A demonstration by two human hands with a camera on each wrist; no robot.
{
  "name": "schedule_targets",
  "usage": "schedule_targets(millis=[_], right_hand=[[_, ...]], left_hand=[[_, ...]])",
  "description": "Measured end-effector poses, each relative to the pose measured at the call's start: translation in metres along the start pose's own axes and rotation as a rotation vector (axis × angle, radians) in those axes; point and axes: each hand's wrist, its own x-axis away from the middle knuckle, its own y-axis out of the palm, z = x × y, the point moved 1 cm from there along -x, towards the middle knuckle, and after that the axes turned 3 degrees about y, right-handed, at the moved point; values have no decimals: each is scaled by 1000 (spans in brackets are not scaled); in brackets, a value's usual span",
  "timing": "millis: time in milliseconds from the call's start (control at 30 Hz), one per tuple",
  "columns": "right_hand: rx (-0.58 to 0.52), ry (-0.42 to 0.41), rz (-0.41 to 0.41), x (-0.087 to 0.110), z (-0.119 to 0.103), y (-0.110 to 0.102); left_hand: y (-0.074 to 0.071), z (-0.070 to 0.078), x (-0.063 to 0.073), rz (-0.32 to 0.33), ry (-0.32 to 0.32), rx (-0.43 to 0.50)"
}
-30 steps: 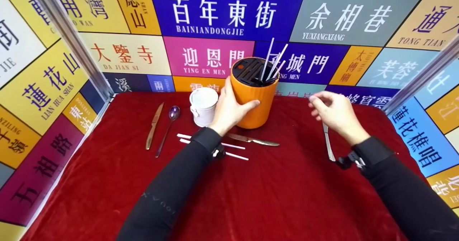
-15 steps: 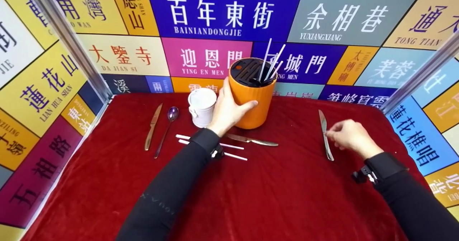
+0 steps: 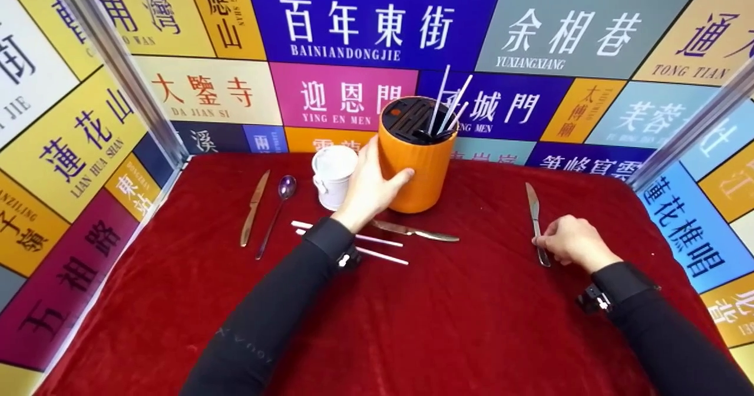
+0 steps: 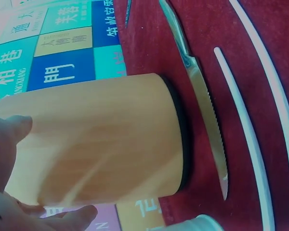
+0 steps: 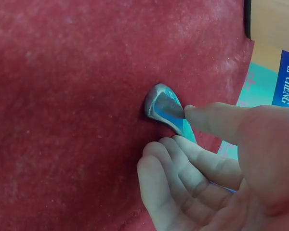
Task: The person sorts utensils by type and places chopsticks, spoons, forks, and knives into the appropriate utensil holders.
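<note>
Holding the orange knife block [image 3: 421,178] upright with the left grip [image 3: 368,190], curved about its side, with the white canister [image 3: 333,178] just left of that grip; pinching the handle of the knife [image 3: 534,216] with the right grip [image 3: 571,243], narrowed to the handle thickness, with the blade directed ahead of that grip along the worktop [image 3: 447,325]. Apparently at the pick-up step, with no lift yet made. For the next move, probably firm the right pinch, raise the knife clear of the worktop, and brace with the left grip.
</note>
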Motion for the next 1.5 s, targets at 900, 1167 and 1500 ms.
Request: schedule_targets(millis=[900, 1167, 1500], right_hand=[[33, 23, -13, -8, -5, 2], [45, 43, -49, -8, -7, -1], [57, 1, -67, -5, -10, -10]], left_hand=[[-67, -96, 24, 150, -144, 0], [-60, -101, 23, 128, -143, -1], [-60, -107, 22, 111, -205, -14]])
